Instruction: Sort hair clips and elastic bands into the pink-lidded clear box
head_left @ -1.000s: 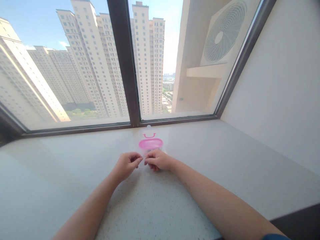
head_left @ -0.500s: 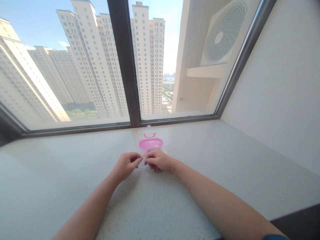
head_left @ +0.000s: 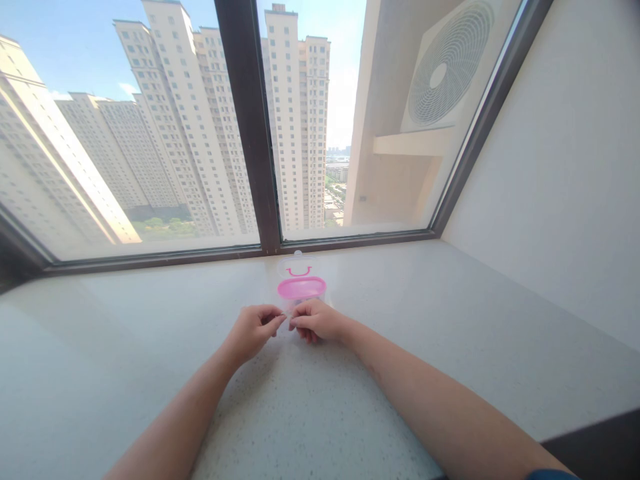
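Observation:
A small clear box with a pink rim stands on the pale speckled sill, its see-through lid tipped back toward the window and its pink handle showing. Just in front of it, my left hand is closed in a pinch, thumb against forefinger. My right hand pinches too, fingers curled, close against the near side of the box and partly covering it. The fingertips of both hands almost meet. Anything between them is too small to make out.
The speckled stone sill spreads around my arms. Behind the box runs a dark window frame, with tall buildings outside. A white wall closes off the right side. A dark edge shows at lower right.

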{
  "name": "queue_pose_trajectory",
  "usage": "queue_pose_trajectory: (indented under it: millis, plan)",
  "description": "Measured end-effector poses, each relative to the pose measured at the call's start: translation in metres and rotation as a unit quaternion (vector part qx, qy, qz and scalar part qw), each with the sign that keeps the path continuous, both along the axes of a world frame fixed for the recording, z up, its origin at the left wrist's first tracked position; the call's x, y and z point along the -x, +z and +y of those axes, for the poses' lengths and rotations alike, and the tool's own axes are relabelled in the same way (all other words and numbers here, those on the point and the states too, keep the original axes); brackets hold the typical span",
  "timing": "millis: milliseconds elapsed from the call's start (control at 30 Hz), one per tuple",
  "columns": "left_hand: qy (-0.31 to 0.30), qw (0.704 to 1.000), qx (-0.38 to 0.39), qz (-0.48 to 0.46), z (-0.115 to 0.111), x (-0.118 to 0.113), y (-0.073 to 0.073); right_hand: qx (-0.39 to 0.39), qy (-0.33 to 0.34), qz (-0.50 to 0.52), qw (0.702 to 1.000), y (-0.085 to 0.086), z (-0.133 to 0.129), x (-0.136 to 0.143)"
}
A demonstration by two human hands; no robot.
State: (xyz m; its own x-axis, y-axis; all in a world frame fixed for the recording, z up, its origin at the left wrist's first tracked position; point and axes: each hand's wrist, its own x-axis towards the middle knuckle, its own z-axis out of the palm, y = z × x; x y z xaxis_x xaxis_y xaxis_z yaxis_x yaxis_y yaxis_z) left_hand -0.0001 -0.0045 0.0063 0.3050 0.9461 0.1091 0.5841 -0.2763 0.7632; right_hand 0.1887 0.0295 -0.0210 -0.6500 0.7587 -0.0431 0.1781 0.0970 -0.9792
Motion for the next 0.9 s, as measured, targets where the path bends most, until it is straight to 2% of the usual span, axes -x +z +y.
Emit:
queue_pose_trajectory:
  millis: [900]
  plan:
    - [-0.006,1.0,0.009,-0.006,0.0001,-0.0003,-0.0006,0.015,0.004,0.004,1.0,-0.0002,0.0007,-0.0002]
